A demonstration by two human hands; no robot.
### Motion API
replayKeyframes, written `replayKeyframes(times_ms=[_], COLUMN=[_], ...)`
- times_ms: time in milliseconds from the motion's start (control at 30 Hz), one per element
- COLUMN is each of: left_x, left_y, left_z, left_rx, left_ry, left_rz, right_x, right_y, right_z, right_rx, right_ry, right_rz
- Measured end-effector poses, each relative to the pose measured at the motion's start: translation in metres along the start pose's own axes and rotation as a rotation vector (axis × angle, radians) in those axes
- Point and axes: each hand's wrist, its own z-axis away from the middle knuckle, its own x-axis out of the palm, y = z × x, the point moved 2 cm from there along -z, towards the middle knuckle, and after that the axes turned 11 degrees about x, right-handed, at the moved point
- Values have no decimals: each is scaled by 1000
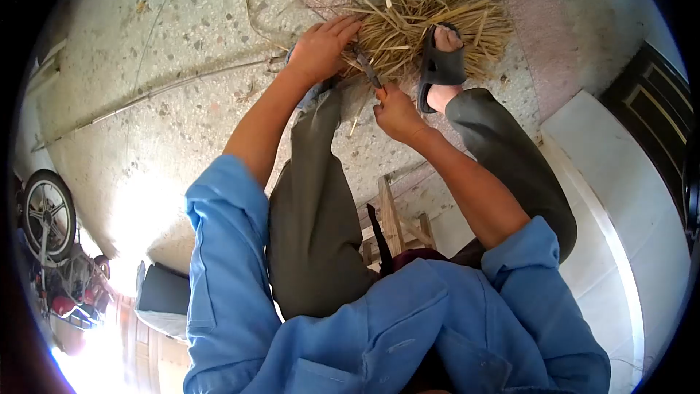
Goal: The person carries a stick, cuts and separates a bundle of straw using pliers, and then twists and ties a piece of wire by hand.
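Observation:
A loose heap of dry straw [437, 18] lies on the speckled floor beyond my feet. My left hand [323, 47] rests at the heap's left side, above my left foot, its fingers together and pointing right; what lies under them is hidden. In my right hand [399, 112] is the orange handle of a knife-like tool [370, 71], whose dark blade points up and left into the straw, close to my left fingertips. A dark sandal [443, 66] on my right foot touches the heap's lower right edge.
A long thin stick [157, 90] stretches across the floor at the left. Below my legs is a wooden stool [391, 219]. A wheeled vehicle [49, 217] stands far left, beside a grey object [163, 290]. A white panel [620, 168] and a dark door [656, 102] are at the right.

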Motion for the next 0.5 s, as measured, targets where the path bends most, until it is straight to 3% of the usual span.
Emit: replayKeyframes(times_ms=[167,267,400,467,500], left_x=[-3,3,5,4,3], left_y=[0,2,4,5,5], left_z=[-4,-4,2,1,1], left_rx=[-81,-70,-84,-65,-71], left_ry=[-36,67,129,148,152], left_rz=[54,123,33,-9,-8], right_x=[0,-12,-31,-48,-64], right_y=[-6,-1,-2,-8,-13], right_z=[3,-3,-20,-23,-20], right_rx=[18,-54,48,236,236], right_ry=[-4,-15,-268,-528,-531], right_rz=[-32,11,-29,-178,-170])
